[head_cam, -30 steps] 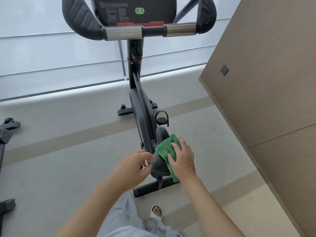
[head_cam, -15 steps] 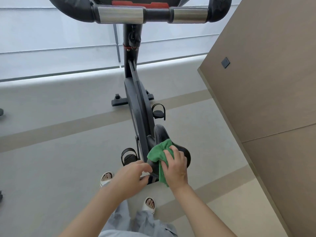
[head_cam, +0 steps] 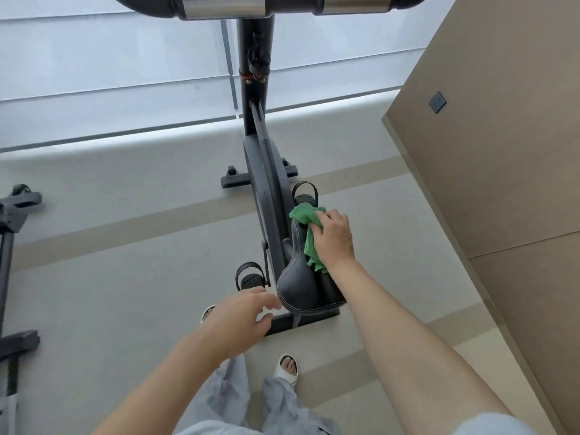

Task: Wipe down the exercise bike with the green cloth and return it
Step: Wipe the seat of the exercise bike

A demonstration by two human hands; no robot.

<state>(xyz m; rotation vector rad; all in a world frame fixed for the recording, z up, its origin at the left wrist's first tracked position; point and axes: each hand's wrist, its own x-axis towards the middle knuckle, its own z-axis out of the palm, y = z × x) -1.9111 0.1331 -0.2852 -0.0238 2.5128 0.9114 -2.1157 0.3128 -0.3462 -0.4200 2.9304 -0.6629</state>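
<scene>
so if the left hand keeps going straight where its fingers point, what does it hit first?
Most likely the rear edge of the black saddle: the left hand hangs just short of it, fingers loosely curled towards it and holding nothing. Depth is unclear from this head view, so it could pass beside or under.

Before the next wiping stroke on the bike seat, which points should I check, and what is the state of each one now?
1. Green cloth is in the right hand: ok, the hand holds it against the saddle.
2. Cloth touches the saddle: ok, it lies on the narrow front part.
3. Left hand is free to steady the saddle: ok, its fingers are loosely curled beside the rear edge and hold nothing.
4. Wide rear part of the saddle is wiped: cannot tell.
5. Feet are away from the rear base bar: ok, both sandals stand behind it.
6. Place to return the cloth is in view: not ok.
</scene>
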